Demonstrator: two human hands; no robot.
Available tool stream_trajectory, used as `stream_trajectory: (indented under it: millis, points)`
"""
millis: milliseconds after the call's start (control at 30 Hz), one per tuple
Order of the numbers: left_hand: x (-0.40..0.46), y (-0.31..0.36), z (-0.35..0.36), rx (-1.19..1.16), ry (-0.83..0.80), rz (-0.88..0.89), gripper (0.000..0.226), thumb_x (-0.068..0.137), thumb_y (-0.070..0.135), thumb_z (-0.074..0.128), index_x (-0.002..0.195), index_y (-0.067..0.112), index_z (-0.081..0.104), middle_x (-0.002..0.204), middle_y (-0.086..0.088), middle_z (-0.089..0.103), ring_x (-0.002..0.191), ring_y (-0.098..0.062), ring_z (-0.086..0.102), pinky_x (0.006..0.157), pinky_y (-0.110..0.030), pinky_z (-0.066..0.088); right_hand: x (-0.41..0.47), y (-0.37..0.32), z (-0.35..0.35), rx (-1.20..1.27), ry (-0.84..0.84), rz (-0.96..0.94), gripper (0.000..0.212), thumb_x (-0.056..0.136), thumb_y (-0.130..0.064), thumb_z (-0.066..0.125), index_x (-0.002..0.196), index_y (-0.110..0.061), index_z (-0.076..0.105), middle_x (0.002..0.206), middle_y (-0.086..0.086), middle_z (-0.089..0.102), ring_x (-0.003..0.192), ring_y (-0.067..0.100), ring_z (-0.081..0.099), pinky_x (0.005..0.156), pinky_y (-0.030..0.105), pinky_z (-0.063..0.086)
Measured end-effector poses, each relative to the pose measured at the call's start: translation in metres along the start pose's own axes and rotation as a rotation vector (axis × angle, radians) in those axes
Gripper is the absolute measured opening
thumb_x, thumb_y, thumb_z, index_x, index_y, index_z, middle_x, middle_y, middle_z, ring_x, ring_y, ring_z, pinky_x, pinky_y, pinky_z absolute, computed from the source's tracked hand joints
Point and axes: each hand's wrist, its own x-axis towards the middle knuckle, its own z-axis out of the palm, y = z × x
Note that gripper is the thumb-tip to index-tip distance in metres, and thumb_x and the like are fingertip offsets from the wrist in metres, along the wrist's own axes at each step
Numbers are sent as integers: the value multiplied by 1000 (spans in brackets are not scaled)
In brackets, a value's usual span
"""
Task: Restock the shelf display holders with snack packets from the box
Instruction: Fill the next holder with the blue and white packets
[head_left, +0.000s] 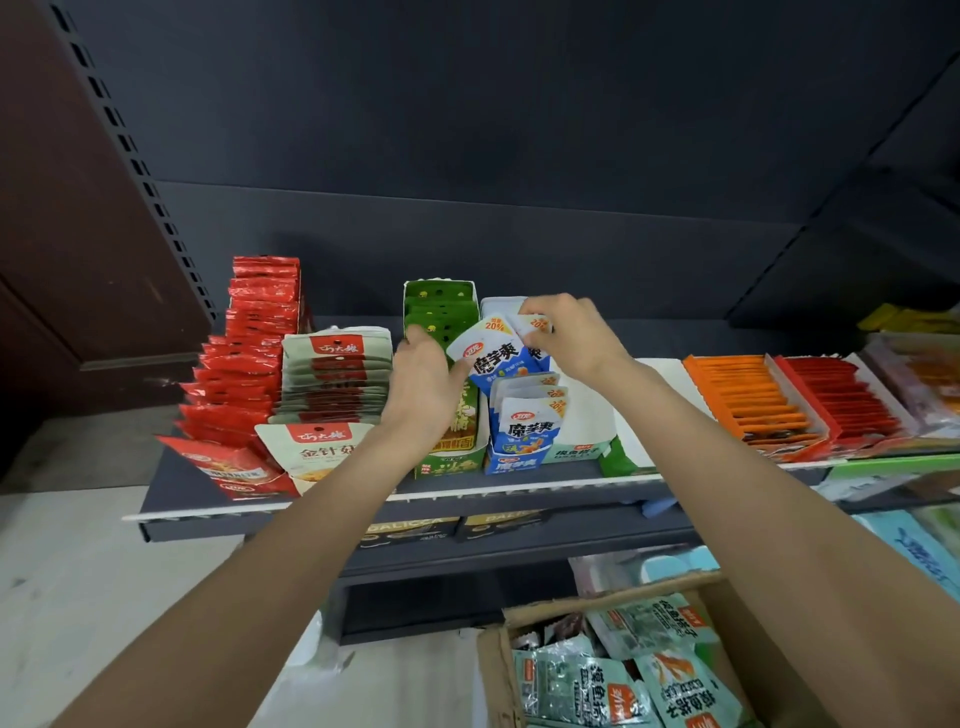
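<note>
Blue-white packet (496, 358) half behind right hand (571, 332)

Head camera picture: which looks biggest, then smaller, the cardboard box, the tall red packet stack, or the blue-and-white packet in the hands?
1. Cardboard box, though it is nearest the camera and cut off.
2. Red packet stack.
3. Blue-and-white packet.

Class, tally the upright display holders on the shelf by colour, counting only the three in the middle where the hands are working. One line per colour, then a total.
Green display holder: 1
Blue display holder: 1
White display holder: 1
Total: 3
</note>
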Motion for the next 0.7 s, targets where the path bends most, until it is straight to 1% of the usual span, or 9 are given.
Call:
stream_trajectory:
  millis: [67, 167, 267, 333, 400, 467, 567, 633, 700]
  points:
    - [1, 4, -3, 40, 5, 41, 31, 93, 27, 57, 117, 8, 50, 97, -11, 67, 83, -26, 66, 71, -43, 56, 0, -2, -2, 7, -64, 10, 34, 94, -11, 54, 127, -12, 56, 128, 18, 55, 113, 34, 54, 88, 44, 48]
    - [1, 13, -13, 52, 18, 183, 17, 96, 23, 52, 99, 13, 65, 80, -5, 67, 68, -24, 64, 63, -40, 56, 0, 1, -8, 39, -50, 18, 29, 94, -11, 54, 122, -12, 58, 122, 17, 58, 104, 33, 59, 75, 37, 48]
    - [3, 24, -25, 118, 59, 405, 22, 97, 21, 50, 103, 12, 69, 92, -7, 65, 81, -25, 62, 75, -40, 53, -2, 7, -17, 68, 15, -24, 16, 92, -8, 54, 105, -12, 63, 103, 13, 65, 92, 30, 62, 75, 42, 52]
    - [4, 32, -27, 257, -27, 551, 21, 95, 16, 53, 108, 11, 68, 98, -8, 62, 87, -26, 61, 78, -40, 52, -3, 10, -19, 104, -9, -41, 15, 93, -5, 53, 97, -13, 65, 98, 8, 66, 93, 25, 63, 79, 46, 54]
    - [8, 40, -25, 435, -108, 624, 17, 92, 8, 54, 103, 9, 67, 95, -8, 58, 85, -26, 61, 74, -38, 53, -4, 10, -20, 157, -86, -23, 14, 93, -6, 52, 94, -15, 63, 98, 4, 64, 95, 21, 63, 80, 41, 56]
    - [13, 47, -22, 588, -160, 650, 13, 89, 2, 55, 98, 7, 63, 91, -7, 53, 84, -27, 60, 68, -34, 50, -5, 11, -22, 297, -105, 24, 13, 95, -8, 51, 95, -12, 62, 96, 4, 64, 91, 19, 63, 77, 34, 57]
    - [13, 53, -15, 702, -264, 645, 14, 91, 0, 52, 101, 5, 60, 91, -8, 51, 92, -30, 60, 67, -32, 42, -7, 14, -24, 450, -122, 99, 15, 96, -9, 48, 95, -8, 63, 83, 1, 60, 73, 9, 59, 70, 26, 54]
    - [11, 52, -6, 647, -324, 596, 11, 93, 4, 51, 100, 8, 58, 89, -7, 52, 93, -30, 61, 67, -33, 44, -8, 17, -21, 404, -173, 133, 18, 97, -10, 46, 95, -10, 64, 87, 1, 59, 76, 9, 56, 74, 30, 52]
    - [8, 45, -2, 405, -313, 466, 15, 93, 11, 54, 108, 11, 53, 93, -10, 61, 91, -30, 62, 73, -38, 51, -9, 20, -15, 333, -215, 138, 21, 98, -15, 46, 103, -9, 66, 99, 4, 63, 91, 15, 59, 83, 35, 52]
